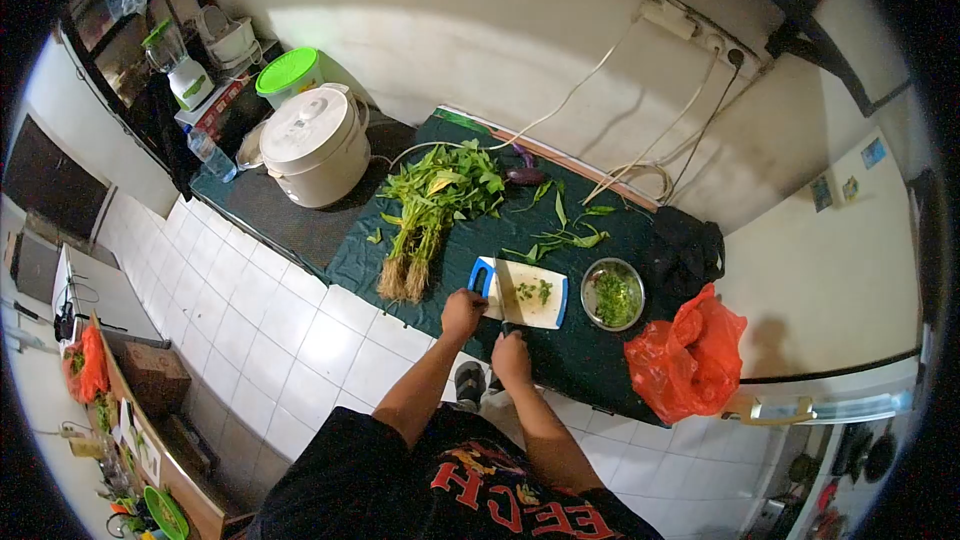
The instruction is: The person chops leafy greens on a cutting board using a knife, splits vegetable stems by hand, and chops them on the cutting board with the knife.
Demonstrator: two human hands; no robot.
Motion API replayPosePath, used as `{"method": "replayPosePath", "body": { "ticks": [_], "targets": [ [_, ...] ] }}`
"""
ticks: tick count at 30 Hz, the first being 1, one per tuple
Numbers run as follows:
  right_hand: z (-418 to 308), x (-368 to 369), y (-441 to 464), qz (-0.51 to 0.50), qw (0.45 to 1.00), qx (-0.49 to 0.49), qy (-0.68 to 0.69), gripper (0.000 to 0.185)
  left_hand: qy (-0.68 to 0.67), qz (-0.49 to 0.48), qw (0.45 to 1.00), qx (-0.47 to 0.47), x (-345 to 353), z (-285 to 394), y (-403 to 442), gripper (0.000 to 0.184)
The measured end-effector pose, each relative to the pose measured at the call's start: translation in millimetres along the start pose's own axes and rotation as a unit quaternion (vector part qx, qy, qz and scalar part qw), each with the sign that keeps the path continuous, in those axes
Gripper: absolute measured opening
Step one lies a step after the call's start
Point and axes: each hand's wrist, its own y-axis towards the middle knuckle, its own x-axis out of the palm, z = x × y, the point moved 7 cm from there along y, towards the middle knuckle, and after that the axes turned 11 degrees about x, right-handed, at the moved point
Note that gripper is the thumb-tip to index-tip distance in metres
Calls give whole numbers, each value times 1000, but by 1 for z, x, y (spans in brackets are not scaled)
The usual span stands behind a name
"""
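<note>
A white cutting board (545,311) with a blue rim and handle lies near the table's front edge, with small chopped greens (535,290) on it. My left hand (464,312) is closed at the board's lower left corner, by the blue handle. In my right hand (511,358) is a knife (502,292), gripped by its dark handle, its blade pointing away from me over the board's left part. To the right stands a metal bowl (641,300) holding chopped greens. Beyond the board lies a bunch of leafy greens (445,190) with roots attached.
Loose leafy stems (570,238) and a purple eggplant (527,176) lie farther back. A red plastic bag (690,355) sits at the right edge, near a black bag (688,245). A white rice cooker (318,150) stands left; cables hang along the wall.
</note>
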Motion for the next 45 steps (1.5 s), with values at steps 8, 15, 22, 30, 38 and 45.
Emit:
{"method": "replayPosePath", "body": {
  "ticks": [8, 15, 22, 30, 38, 45],
  "targets": [
    [6, 18, 6, -18, 999, -12, -27, 38, -13, -34, 997, -71, -2, -1, 6, 18],
    [-23, -7, 15, -46, 998, -43, -15, 38, -7, -21, 997, -74, -2, 0, 5, 14],
    [32, 48, 18, -17, 998, 68, -2, 38, 27, -17, 997, -64, -1, -1, 3, 12],
    [18, -14, -10, -22, 999, 22, -28, 38, 193, -44, 977, 79, 7, 22, -1, 15],
    [38, -57, 12, 41, 999, 10, -12, 44, 246, -19, 955, 165, 35, 49, 2, 19],
    [25, -74, 6, -17, 999, -29, -27, 43, 226, -19, 964, 140, 52, 71, 13, 24]
  ]
}}
